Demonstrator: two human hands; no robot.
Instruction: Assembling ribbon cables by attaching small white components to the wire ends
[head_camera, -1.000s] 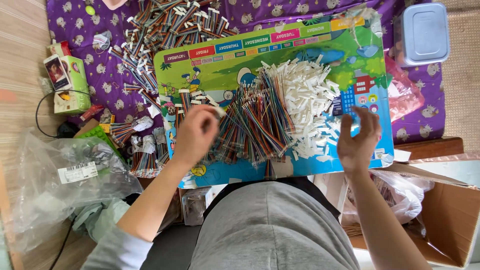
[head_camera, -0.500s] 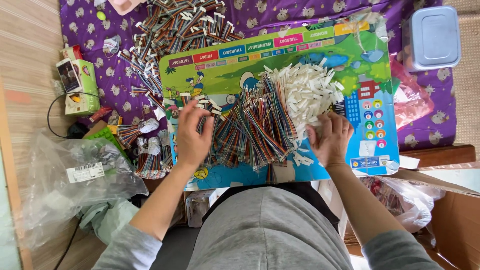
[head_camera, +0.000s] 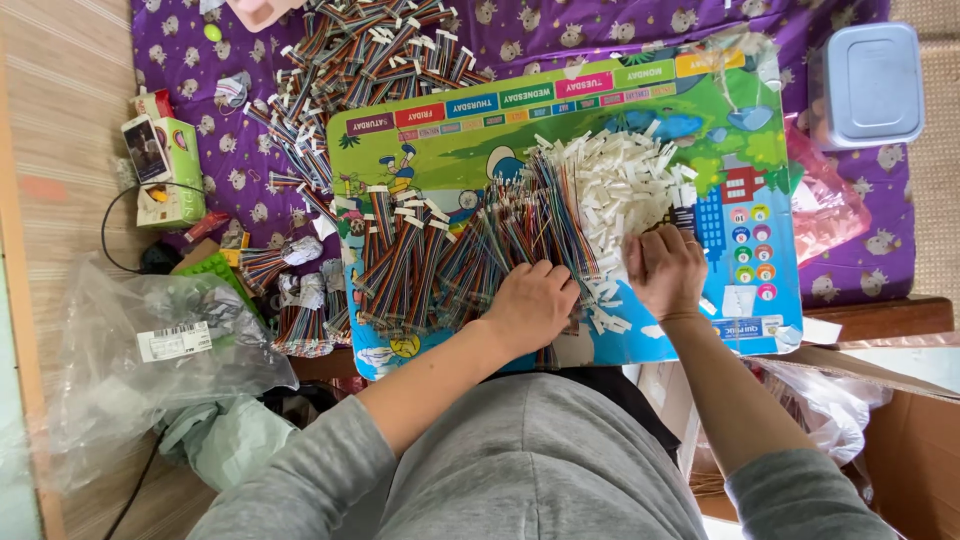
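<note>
Left hand (head_camera: 535, 300) lies palm down, fingers curled, on the coloured wires (head_camera: 450, 255); right hand (head_camera: 665, 270), fisted, pinches white connectors (head_camera: 625, 185) beside them.

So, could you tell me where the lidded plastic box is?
In the head view, the lidded plastic box sits top right on the purple cloth, beyond the colourful board.
</note>
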